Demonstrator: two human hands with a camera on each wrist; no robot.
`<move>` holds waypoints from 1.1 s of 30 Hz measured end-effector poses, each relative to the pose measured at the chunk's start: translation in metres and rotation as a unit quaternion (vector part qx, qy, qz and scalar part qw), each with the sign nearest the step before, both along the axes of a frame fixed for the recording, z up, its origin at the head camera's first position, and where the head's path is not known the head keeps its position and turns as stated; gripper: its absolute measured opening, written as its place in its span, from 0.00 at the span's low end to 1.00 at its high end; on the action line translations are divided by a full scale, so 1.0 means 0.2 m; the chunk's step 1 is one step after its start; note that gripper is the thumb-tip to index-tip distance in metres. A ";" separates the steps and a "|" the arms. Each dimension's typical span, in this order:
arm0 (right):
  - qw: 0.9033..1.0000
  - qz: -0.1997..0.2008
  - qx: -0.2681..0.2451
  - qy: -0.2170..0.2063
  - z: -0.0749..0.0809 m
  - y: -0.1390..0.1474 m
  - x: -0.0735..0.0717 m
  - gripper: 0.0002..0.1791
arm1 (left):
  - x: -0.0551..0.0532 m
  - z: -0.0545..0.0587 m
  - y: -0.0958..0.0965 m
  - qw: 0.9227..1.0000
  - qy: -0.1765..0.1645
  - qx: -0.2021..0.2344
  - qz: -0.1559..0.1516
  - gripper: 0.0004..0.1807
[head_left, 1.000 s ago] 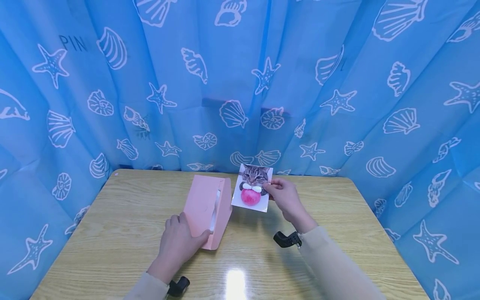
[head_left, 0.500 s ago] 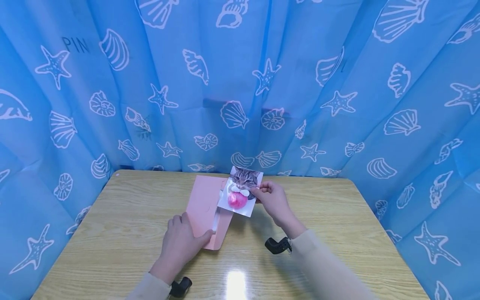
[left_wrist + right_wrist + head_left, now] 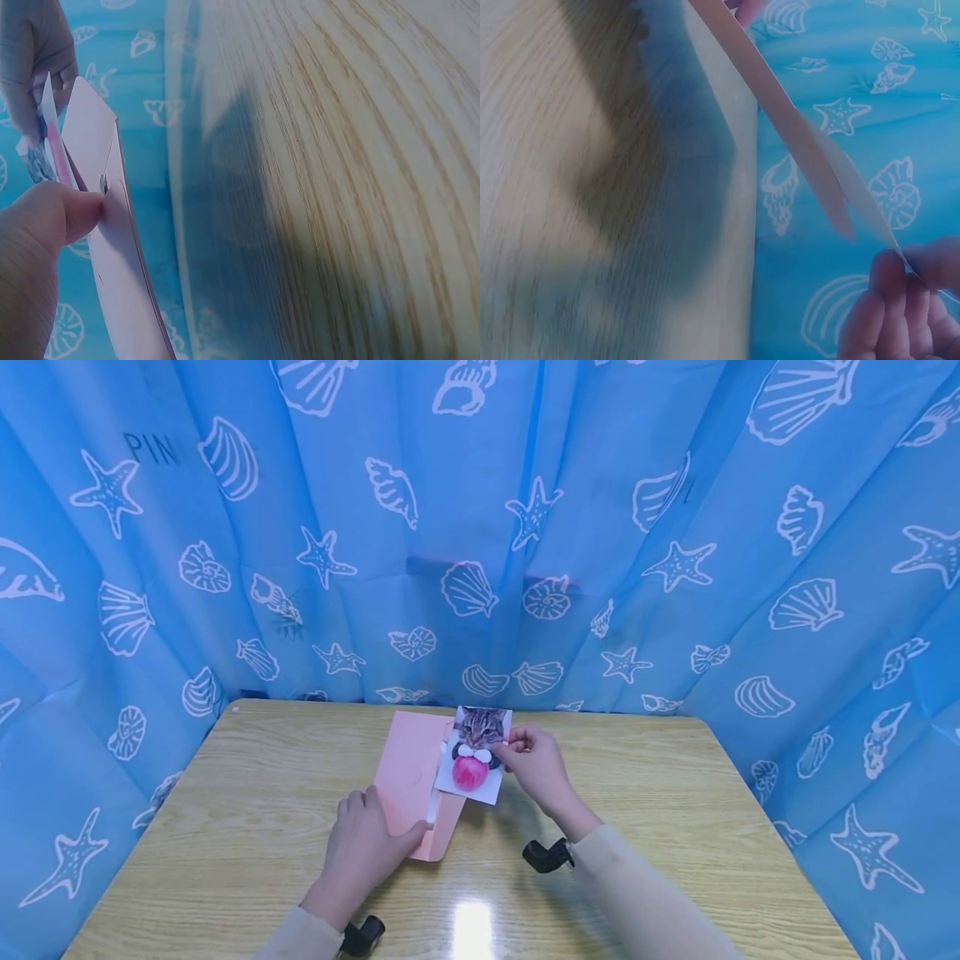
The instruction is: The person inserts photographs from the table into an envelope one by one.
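A pink envelope (image 3: pixel 408 764) is held by my left hand (image 3: pixel 363 839), thumb at its opening and flap side, the other fingers along its left part. The flap stands open to the right, and a pale strip (image 3: pixel 433 806) shows along the opening. My right hand (image 3: pixel 536 768) pinches the right edge of a white card (image 3: pixel 487 789) with a printed cat and a pink ball. The card's left edge lies right at the envelope's mouth, overlapping the flap. From the right wrist view, the card (image 3: pixel 859 199) slants against the envelope (image 3: pixel 787 127), over the table.
A wooden table (image 3: pixel 240 827) lies below both hands. Behind it hangs a blue curtain (image 3: pixel 337 568) printed with shells and starfish. Black wrist devices, one (image 3: pixel 547 856) on the right and one (image 3: pixel 363 935) on the left, sit at the sleeves.
My right hand has brought the card leftward and slightly down, from beside the envelope to its mouth. The left hand keeps its hold on the envelope almost in place.
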State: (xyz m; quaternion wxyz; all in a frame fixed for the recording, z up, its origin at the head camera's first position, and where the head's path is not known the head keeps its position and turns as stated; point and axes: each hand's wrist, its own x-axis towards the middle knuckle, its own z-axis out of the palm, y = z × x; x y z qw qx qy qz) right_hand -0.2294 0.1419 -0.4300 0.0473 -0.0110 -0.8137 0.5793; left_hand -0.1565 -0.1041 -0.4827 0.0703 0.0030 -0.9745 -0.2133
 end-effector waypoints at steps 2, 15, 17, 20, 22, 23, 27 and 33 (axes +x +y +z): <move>1.000 0.001 0.000 -0.003 0.00 0.00 0.00 0.09 | 0.00 0.00 0.00 1.000 0.004 0.001 -0.001 0.56; 0.999 0.034 0.028 -0.025 -0.03 -0.05 0.03 0.10 | -0.01 -0.01 0.01 1.000 0.000 0.001 -0.001 0.56; 0.998 0.039 0.032 -0.033 -0.03 -0.06 0.03 0.10 | -0.01 -0.01 0.00 1.000 0.000 0.000 -0.001 0.56; 0.998 0.046 0.033 -0.038 -0.03 -0.06 0.04 0.09 | -0.01 -0.01 0.00 1.000 0.000 0.000 0.000 0.56; 0.997 0.049 0.033 -0.040 -0.04 -0.07 0.05 0.09 | -0.01 -0.01 0.01 1.000 0.002 -0.002 0.000 0.56; 0.997 0.052 0.034 -0.040 -0.04 -0.07 0.05 0.09 | -0.01 -0.01 0.01 1.000 0.003 -0.002 0.001 0.56; 0.996 0.070 0.036 -0.048 -0.04 -0.08 0.05 0.09 | -0.01 -0.01 0.01 1.000 0.004 -0.002 -0.001 0.56; 0.993 0.094 0.041 -0.053 -0.02 -0.10 0.07 0.11 | 0.00 -0.01 0.01 1.000 0.005 -0.007 -0.006 0.56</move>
